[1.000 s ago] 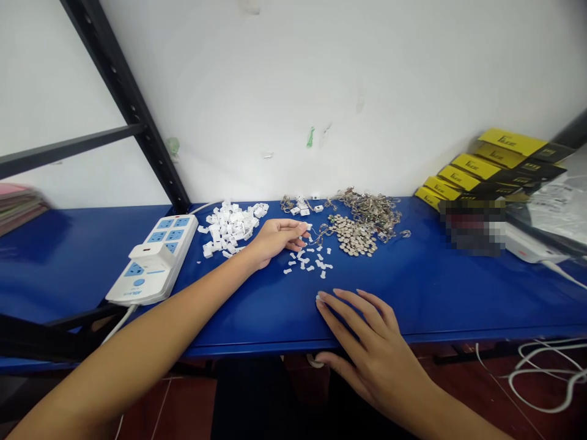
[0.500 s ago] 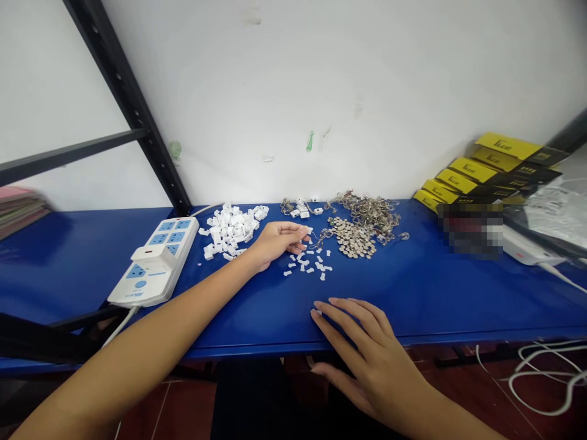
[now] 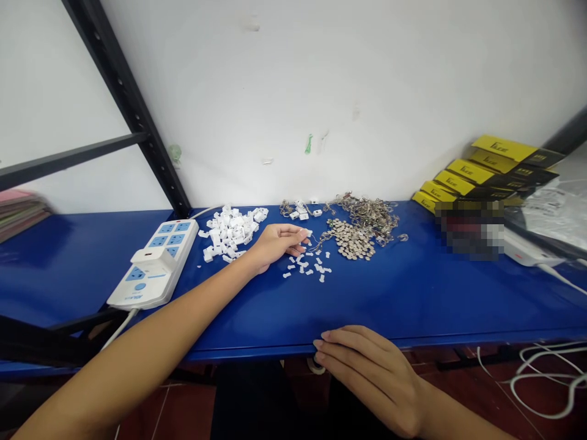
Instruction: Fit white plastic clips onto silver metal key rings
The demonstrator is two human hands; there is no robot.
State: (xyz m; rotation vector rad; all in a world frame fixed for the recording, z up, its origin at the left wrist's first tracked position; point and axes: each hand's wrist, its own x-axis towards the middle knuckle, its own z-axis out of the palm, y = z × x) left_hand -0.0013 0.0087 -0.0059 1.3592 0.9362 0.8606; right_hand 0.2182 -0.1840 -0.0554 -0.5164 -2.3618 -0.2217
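My left hand is closed in a pinch on a small white plastic case with a thin looped cord hanging by it. Just in front of that hand, small white tabs lie scattered on the blue tabletop. A heap of white plastic cases is on its left, and a pile of silvery round pieces on its right. My right hand is over the table's front edge, palm down, with fingers extended close together and the thumb hidden. I see nothing held in it.
Tangled metal chains or cords lie behind the round pieces. A few white cases with cords are near the wall. A white power strip stands at left, yellow-black boxes at right. A white cable coils below the table.
My right hand has moved down and toward the table edge, its fingers drawing together and its thumb going out of sight. My left hand stays at the same spot, still pinching the white case.
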